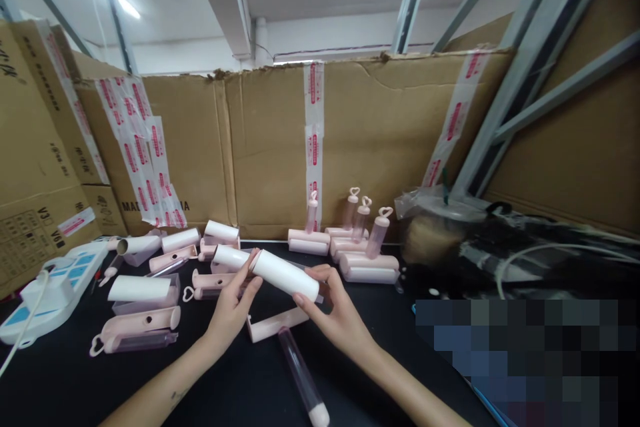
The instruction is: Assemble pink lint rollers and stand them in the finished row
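Note:
Between my two hands is a white lint roller roll (286, 275), tilted with its right end lower. My left hand (231, 303) pinches its left end, and my right hand (336, 307) grips its right end. A bit of clear pinkish plastic shows by the right fingers; how it joins the roll is hidden. Below the hands lies a pink holder (275, 325) with a translucent handle tube (303, 373) stretching toward me. Just behind my left hand are another white roll (231, 257) and a pink holder with a heart-shaped loop (215, 282).
Upright-handled pink lint rollers (369, 265) stand at the back right. Several loose rolls (140, 288) and pink holders (143, 321) lie on the left. A power strip (55, 300) sits far left, a lidded cup (435, 227) at right. Cardboard (265, 147) walls the back.

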